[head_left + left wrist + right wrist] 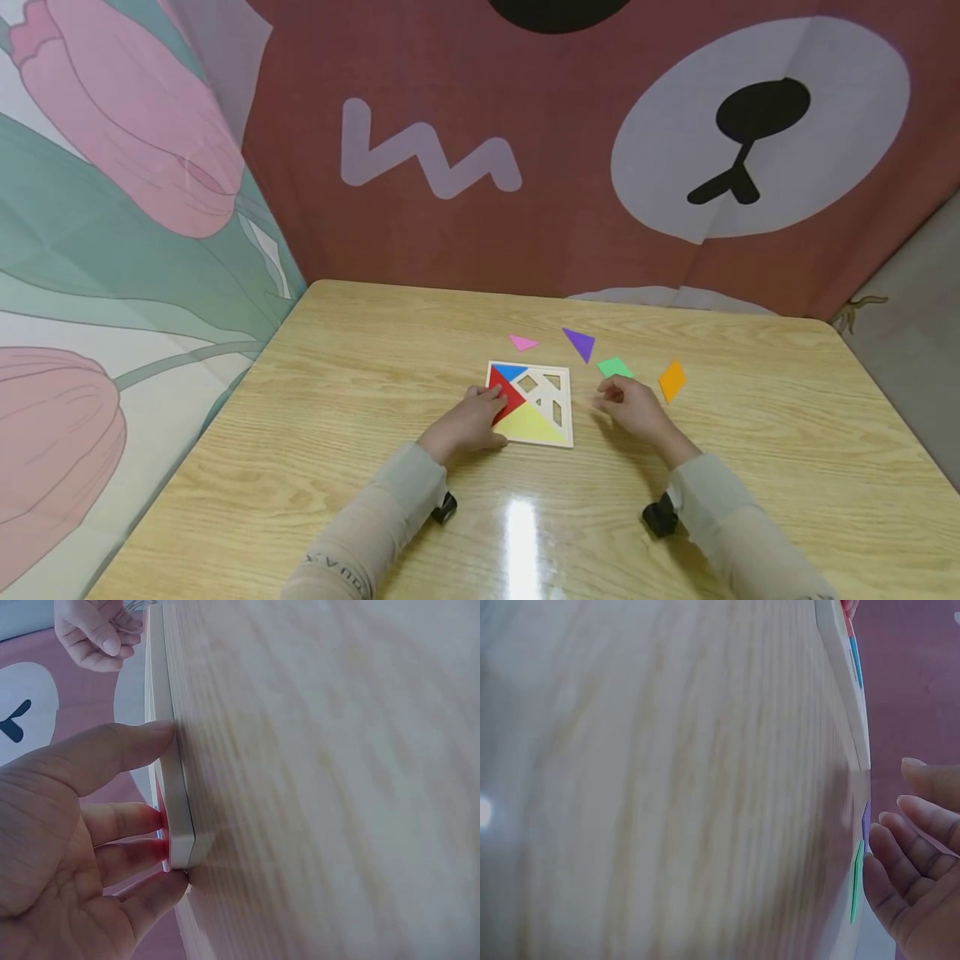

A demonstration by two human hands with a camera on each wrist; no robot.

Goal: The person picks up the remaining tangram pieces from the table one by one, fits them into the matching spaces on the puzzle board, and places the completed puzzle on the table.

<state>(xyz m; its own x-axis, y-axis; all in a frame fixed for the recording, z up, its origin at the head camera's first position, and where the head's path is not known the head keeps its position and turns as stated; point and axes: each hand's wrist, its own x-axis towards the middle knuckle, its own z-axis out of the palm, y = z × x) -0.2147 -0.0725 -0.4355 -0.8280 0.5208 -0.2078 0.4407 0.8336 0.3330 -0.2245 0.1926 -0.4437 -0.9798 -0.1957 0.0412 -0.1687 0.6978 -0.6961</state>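
Observation:
A white tangram board (pixel 567 408) lies on the table, with a red triangle (pixel 513 403), a yellow triangle (pixel 531 424) and a blue triangle (pixel 509 372) in it. My left hand (pixel 471 421) holds the board at its left side. In the left wrist view, its thumb (pixel 154 742) touches the board's edge, with two fingertips on the red triangle and another finger at the corner. My right hand (pixel 632 407) hovers right of the board, fingers loosely bent, nothing visible in them. Just beyond it lies a green parallelogram (pixel 615 367), partly hidden by the hand.
Behind the board lie a pink triangle (pixel 523 342) and a purple triangle (pixel 581 343). An orange piece (pixel 672 382) rests farther right. The wooden table (pixel 360 367) meets a patterned cloth (pixel 450 242) at the back. Black wrist cameras (pixel 660 517) hang under both sleeves.

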